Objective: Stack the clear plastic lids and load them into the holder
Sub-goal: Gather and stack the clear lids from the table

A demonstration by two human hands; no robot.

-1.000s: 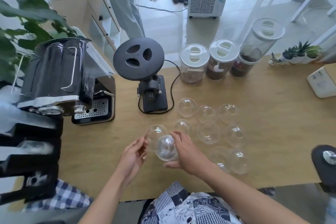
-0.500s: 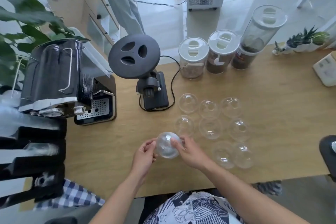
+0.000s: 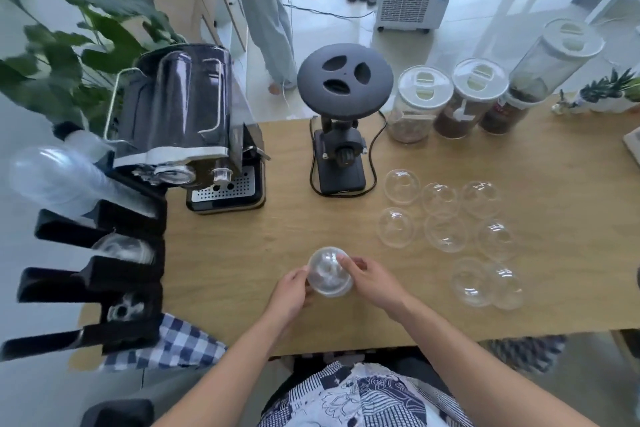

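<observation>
Lids point(image 3: 329, 272) sit nested, gripped between my left hand point(image 3: 290, 291) and right hand point(image 3: 372, 282), with the holder point(image 3: 104, 274) well off to my left, nearer the left hand.

– How many clear lids point(image 3: 401, 186) lie loose right of the grinder point(image 3: 341, 156)?
– Eight domes there, plus whatever is held just in front of the grinder; I cannot tell how many are nested in that.
– Jars behind the grinder's right?
– Three canisters point(image 3: 419, 104).
– Machines?
– One grinder, one espresso machine point(image 3: 194, 135) to its left.
</observation>
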